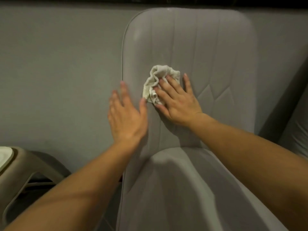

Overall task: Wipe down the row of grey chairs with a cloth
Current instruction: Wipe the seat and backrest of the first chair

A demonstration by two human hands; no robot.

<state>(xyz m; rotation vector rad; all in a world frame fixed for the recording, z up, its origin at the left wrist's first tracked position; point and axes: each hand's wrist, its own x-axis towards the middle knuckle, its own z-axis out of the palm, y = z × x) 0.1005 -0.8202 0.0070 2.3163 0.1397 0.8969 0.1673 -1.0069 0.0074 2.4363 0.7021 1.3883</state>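
Note:
A grey padded chair (pixel 208 40) with stitched seams fills the middle of the view, its backrest upright and its seat (pixel 175 189) below. A crumpled off-white cloth (pixel 156 80) lies against the backrest. My right hand (pixel 176 100) presses flat on the cloth's lower right part, fingers spread over it. My left hand (pixel 126 115) is open, fingers apart, resting on the backrest's left edge just left of the cloth, holding nothing.
A grey wall (pixel 58 64) stands behind the chair. A second grey chair (pixel 296 124) shows at the right edge. At lower left is a beige plastic stool (pixel 21 172) with a pale object on top.

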